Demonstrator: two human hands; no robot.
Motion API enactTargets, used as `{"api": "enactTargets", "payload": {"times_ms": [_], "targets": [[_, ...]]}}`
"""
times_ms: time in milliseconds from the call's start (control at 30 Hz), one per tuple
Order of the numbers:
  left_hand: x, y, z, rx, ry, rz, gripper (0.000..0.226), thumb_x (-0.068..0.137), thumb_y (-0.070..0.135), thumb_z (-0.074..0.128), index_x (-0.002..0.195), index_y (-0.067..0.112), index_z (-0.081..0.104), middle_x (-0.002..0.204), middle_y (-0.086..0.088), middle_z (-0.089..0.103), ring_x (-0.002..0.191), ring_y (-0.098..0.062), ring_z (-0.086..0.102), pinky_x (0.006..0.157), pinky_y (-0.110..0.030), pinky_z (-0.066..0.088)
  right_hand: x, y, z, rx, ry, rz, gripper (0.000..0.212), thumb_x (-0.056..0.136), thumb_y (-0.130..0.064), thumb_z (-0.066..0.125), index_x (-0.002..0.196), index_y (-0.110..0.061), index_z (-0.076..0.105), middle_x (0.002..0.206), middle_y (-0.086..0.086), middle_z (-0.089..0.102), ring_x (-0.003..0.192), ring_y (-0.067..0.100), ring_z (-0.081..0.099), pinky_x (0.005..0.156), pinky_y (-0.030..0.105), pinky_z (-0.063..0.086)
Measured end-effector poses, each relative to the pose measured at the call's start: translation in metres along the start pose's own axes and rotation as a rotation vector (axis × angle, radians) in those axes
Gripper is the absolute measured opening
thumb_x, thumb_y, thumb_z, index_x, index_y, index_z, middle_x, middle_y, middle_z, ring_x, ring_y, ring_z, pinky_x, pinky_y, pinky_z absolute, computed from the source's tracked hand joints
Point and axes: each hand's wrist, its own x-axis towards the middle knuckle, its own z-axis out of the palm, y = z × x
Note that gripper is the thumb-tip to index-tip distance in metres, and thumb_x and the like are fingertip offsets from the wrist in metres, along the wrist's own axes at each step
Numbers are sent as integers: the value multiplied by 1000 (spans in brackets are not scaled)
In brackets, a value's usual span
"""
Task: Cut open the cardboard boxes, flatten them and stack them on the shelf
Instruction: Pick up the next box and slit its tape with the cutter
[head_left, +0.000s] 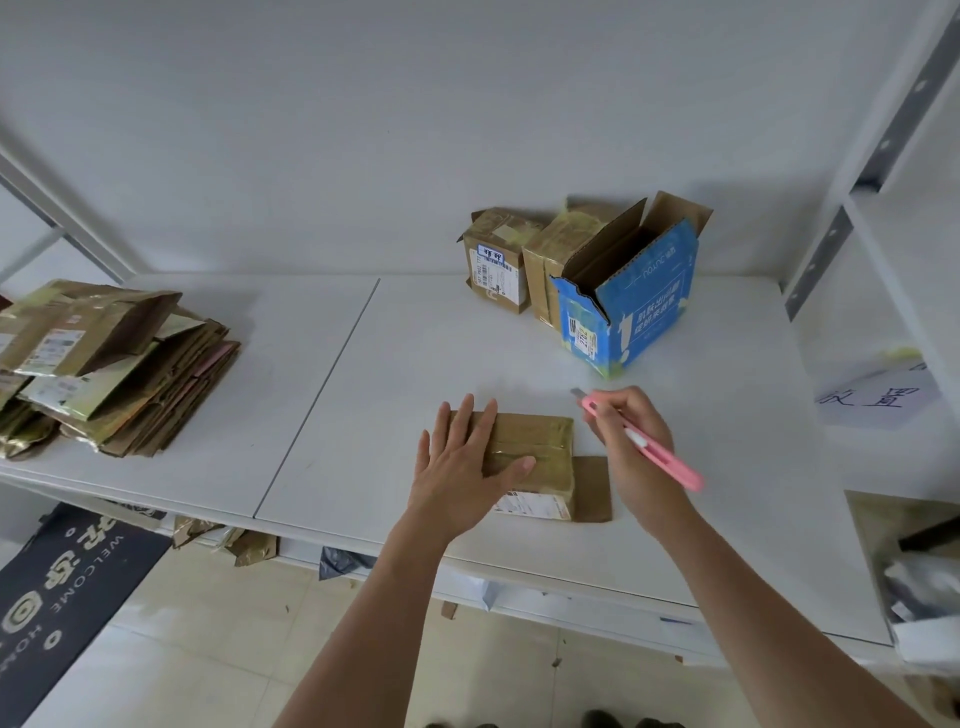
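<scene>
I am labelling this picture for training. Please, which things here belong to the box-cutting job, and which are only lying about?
Belong to the job:
- taped cardboard box under the left hand
- pink utility knife in the right hand
- blue open box
- two taped brown boxes
- stack of flattened boxes
- white shelf

Lying about:
- doormat
- paper sign
- scraps on the floor

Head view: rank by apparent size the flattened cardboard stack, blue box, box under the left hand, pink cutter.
1. Flattened cardboard stack, largest.
2. Blue box.
3. Box under the left hand; it is nearer the camera, so its rank against the blue box is unsure.
4. Pink cutter, smallest.
</scene>
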Motion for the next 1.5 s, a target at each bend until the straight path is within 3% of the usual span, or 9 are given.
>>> {"api": "enactTargets", "payload": {"times_ms": [167,267,433,733,833,1000,1167,1400,1500], "targets": [[0,-16,-16,-180,114,-136,113,73,68,70,157,36,1,164,7,-14,150,-19,-19,121,-44,-3,-31,7,12,-191,-58,-119,8,99,-9,55,94,-13,59,87,-6,69,81,13,68,66,20,52],[-7,-27,-24,-329,117,-294,120,70,52,82,158,25,4,163,-5,13,149,-27,15,118,-44,22,-65,8,15,-217,-126,-163,7,99,-17,55,95,-21,60,82,-8,65,71,13,64,62,17,48],[-21,-20,-13,-1069,41,-458,82,84,15,77,152,32,34,106,-4,73,83,-16,72,69,-29,58,-50,-8,24,-183,-143,-162,8,98,-6,56,98,-12,62,90,-10,69,79,6,66,67,17,50],[-32,-14,-11,-1248,82,-508,62,93,11,67,147,28,43,112,-17,70,83,-25,74,73,-36,62,26,-21,77,-285,-379,-96,6,96,-16,61,96,-11,58,91,0,70,86,12,70,74,37,59],[-32,-12,-9,-1257,90,-527,63,93,12,66,149,27,41,113,-17,70,95,-33,72,82,-43,60,29,-8,87,-343,-382,-135,7,97,-13,60,95,-6,59,97,-2,71,90,4,68,76,31,58],[-26,-6,-4,-1153,135,-504,52,92,18,67,141,25,50,92,-7,69,76,-26,68,80,-42,60,32,-1,87,-457,-426,-209,7,96,-13,61,94,-6,61,97,-3,71,92,3,67,77,29,57],[-21,0,-1,-1055,172,-484,31,91,23,66,121,26,61,104,-15,71,96,-37,69,86,-46,58,34,1,82,-503,-442,-305,7,95,-7,61,91,-1,59,88,2,68,84,6,66,69,27,55],[-21,2,5,-1011,205,-489,27,94,28,61,122,26,60,99,-11,71,95,-34,69,88,-48,57,34,-5,77,-517,-494,-173,10,95,-7,58,85,-7,56,84,-12,65,85,-11,63,62,7,46],[-21,2,7,-1032,217,-511,28,95,30,60,123,28,60,102,-10,71,96,-32,69,90,-47,56,19,-7,65,-532,-501,-136,18,95,-10,59,78,-13,53,82,-1,67,81,0,66,54,15,47]]}}
